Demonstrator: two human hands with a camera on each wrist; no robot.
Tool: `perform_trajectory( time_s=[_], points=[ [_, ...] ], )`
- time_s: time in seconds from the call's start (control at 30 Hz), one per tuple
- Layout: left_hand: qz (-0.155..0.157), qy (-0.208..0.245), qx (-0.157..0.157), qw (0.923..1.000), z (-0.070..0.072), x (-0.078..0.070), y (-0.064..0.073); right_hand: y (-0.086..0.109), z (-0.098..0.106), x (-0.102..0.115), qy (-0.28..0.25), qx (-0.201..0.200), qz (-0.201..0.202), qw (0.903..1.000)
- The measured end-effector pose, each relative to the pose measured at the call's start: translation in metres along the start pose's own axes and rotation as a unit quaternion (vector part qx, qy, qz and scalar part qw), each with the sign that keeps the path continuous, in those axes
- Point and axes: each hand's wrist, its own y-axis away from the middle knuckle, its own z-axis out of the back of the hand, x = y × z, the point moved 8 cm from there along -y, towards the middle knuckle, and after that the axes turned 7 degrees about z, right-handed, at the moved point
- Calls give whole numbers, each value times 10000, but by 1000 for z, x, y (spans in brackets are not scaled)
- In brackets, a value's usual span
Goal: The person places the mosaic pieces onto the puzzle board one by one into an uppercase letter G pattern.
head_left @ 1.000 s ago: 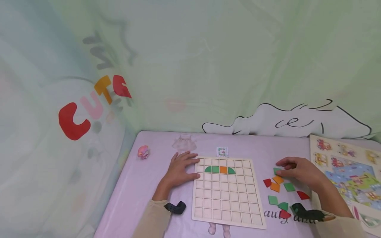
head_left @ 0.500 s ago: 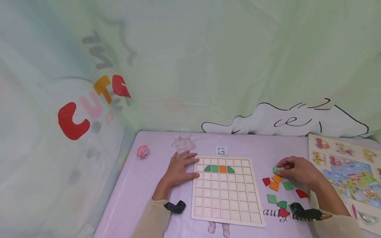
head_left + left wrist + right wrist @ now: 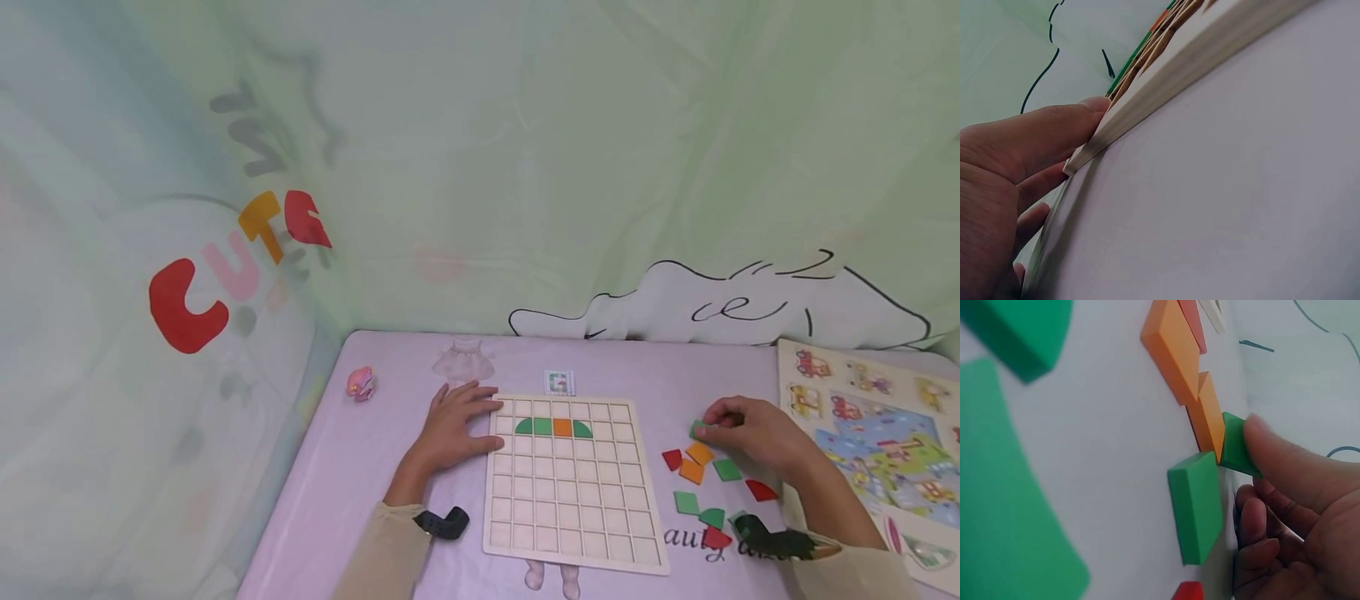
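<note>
My left hand (image 3: 452,425) rests at the upper left edge of a pale wooden grid board (image 3: 566,500), its fingers spread and touching the rim. In the left wrist view the thumb (image 3: 1075,125) lies against the board's edge (image 3: 1166,97). One row of the board holds two green quarter rounds, a green square (image 3: 543,427) and an orange square (image 3: 562,427). Right of the board, my right hand (image 3: 761,429) pinches a green square tile (image 3: 1237,445) between thumb and fingers. That tile stands beside an orange tile (image 3: 1207,419); its far side is hidden.
Around the right hand lie loose tiles: orange squares (image 3: 692,472), green squares (image 3: 686,503) and red quarter rounds (image 3: 762,490). A small pattern card (image 3: 559,382) lies behind the board. A pink figurine (image 3: 362,383) stands at left, a picture puzzle board (image 3: 885,446) at right.
My right fingertips have drawn closer together on the green square tile, and less of it shows now. The left hand and the board hold their places.
</note>
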Motion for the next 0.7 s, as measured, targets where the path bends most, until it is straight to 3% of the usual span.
perform_trajectory(
  time_s=[0.27,0.53,0.7],
  points=[
    [-3,-44,30,10000,0,-1,1,2,-2,10,-209,-19,5,9998],
    [-2,-4,26,10000,1,-1,2,-6,-17,45,-877,-138,328,9955],
    [-28,52,11,10000,0,-1,1,-17,-30,73,-1056,-144,747,9915]
  ],
)
